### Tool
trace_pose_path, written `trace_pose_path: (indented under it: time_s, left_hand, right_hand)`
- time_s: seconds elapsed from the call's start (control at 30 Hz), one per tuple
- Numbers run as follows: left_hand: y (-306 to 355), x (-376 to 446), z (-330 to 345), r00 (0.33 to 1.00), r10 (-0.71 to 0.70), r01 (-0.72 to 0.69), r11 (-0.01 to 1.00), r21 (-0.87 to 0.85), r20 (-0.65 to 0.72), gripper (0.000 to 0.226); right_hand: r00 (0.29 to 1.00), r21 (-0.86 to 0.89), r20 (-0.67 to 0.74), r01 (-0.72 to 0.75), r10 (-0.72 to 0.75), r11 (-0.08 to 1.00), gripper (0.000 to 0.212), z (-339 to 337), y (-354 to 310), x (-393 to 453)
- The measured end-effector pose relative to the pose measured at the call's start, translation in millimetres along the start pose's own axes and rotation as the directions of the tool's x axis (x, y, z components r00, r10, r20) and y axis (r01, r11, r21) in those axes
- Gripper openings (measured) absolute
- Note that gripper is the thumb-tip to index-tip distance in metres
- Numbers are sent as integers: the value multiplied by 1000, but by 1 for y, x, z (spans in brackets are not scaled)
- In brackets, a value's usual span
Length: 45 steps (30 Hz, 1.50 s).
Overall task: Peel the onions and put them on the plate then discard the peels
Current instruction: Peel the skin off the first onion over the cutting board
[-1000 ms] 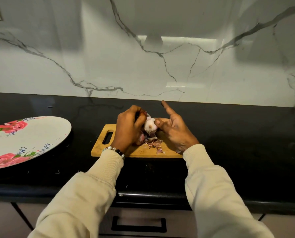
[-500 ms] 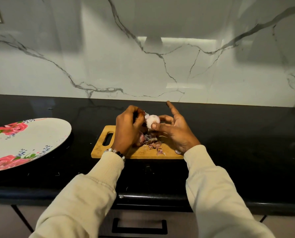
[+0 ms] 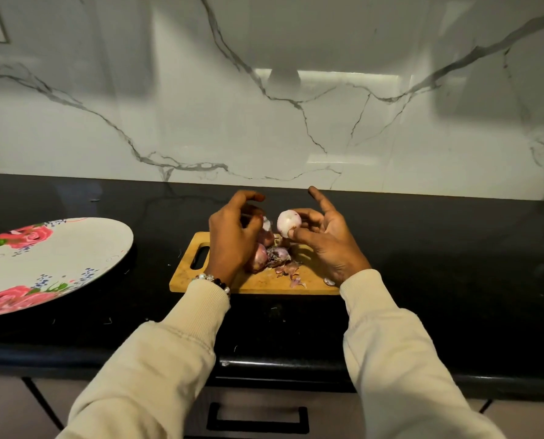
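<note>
Black stone worktop (image 3: 422, 264); round white rose-patterned plate (image 3: 74, 248) far left, bare. Wooden handled chopping board (image 3: 258, 282), unpeeled onions (image 3: 258, 258) and purple skins (image 3: 288, 267) on it. Left hand (image 3: 232, 239) curled, pinching a skin scrap. Right hand (image 3: 324, 239) half-open, fingertips pinching small pale peeled onion (image 3: 289, 222) above board; nearly round, axis unclear. Risk: slick bulb slipping from light grip.

plate (image 3: 74, 248): white, pink roses, blue sprigs
onion (image 3: 289, 222): pale pink-white
peels (image 3: 285, 267): purple
cutting board (image 3: 264, 285): tan wood
desk (image 3: 438, 264): black
wall (image 3: 296, 106): white marble, grey veins
sleeves (image 3: 175, 353): cream
</note>
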<state>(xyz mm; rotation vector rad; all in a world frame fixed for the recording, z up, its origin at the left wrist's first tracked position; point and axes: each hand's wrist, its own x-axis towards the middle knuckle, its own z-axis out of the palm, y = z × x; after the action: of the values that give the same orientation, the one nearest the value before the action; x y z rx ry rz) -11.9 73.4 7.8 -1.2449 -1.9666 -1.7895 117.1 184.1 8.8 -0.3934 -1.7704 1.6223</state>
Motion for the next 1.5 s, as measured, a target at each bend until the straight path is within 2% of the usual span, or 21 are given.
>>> trace_pose_path:
  time_s: [0.1, 0.23, 0.3, 0.57, 0.97, 1.07, 1.17, 1.23, 1.4, 1.5]
  left_hand:
    - [1, -1, -1, 992, 81, -84, 996, 31, 95, 29]
    - [1, -1, 2, 945, 262, -285, 953, 100, 197, 21]
    - [-1, -1, 2, 931, 290, -326, 934, 148, 223, 22]
    - [-4, -2, 1, 891, 327, -393, 902, 176, 315, 24]
    - [0, -5, -2, 904, 362, -408, 889, 206, 228, 18]
    - [-1, -3, -2, 927, 311, -349, 920, 178, 207, 17]
    - [2, -4, -1, 971, 140, -147, 989, 19, 191, 20]
    - [4, -4, -2, 974, 54, -40, 997, -69, 219, 20]
    - [6, -6, -1, 969, -52, 82, 989, -120, 240, 18]
    - [7, -6, -2, 975, -41, 66, 992, -108, 216, 14]
  right_hand:
    - [1000, -43, -27, 10, -12, 999, 96, -1, 1, 0]
    - [1000, -91, -17, 20, -22, 996, 97, -1, 1, 0]
    - [1000, -107, -4, 18, -18, 994, 98, -2, 1, 0]
    - [999, -199, 32, -18, 25, 980, 106, -3, 4, 3]
    - [997, -161, 45, -59, 67, 985, 106, 0, 0, 0]
    - [998, -124, 23, -60, 64, 990, 104, 0, -1, 0]
    - [998, -25, -25, -62, 61, 998, 102, 0, -2, -1]
    - [996, 63, -46, -78, 81, 995, 101, 0, -3, -1]
    - [997, 69, -21, -79, 81, 995, 97, 1, -3, -3]
    - [997, 6, -1, -72, 72, 997, 98, 1, -4, -3]
